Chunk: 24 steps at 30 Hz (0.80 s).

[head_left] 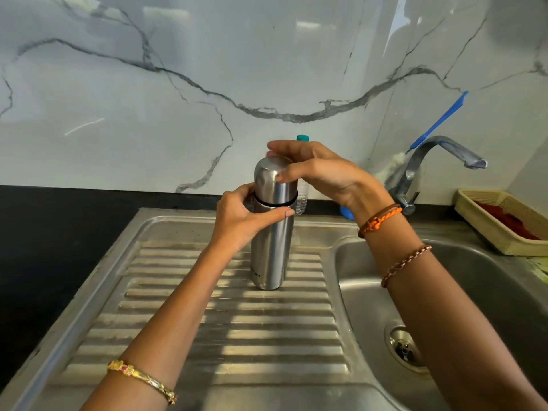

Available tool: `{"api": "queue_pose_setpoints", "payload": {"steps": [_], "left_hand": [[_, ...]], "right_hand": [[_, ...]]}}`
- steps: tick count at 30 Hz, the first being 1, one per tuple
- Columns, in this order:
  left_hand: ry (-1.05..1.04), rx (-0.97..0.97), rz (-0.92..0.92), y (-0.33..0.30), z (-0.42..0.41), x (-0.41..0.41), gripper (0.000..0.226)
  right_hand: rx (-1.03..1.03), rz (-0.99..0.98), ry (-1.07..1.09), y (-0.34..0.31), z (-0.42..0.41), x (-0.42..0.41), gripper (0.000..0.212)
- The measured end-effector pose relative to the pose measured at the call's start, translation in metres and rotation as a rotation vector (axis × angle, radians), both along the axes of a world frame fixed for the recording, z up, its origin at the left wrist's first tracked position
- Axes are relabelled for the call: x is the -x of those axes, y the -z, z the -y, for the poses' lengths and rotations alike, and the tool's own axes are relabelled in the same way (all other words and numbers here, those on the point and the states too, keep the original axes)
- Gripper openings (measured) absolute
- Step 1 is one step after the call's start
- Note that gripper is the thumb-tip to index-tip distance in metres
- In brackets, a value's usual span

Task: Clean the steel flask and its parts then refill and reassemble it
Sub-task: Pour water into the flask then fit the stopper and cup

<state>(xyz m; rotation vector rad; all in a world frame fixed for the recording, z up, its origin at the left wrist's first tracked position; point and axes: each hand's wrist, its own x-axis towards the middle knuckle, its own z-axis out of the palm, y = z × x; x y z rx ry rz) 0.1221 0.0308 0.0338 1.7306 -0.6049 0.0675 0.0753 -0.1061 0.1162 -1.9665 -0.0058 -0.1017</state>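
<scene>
Head view: flask (271,250) lettering reads only "ON".

The steel flask (271,247) stands upright on the ridged drainboard (184,336); the left hand (241,222) grips its body, the right hand (318,170) its cap (274,179).

Capped steel flask (270,247) – upright on drainboard (207,336)

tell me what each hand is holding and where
Both hold the flask, upright on the drainboard. The left hand grips its body just below the black seam; the right hand grips the cap on top.
</scene>
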Motion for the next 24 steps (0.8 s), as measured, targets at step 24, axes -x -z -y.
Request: {"api": "queue_pose_setpoints", "payload": {"steps": [24], "left_hand": [[-0.012,0.0,0.007,0.004,0.001,0.001,0.038]], "right_hand": [[0.226,0.072,0.221,0.002,-0.01,-0.007,0.04]]}}
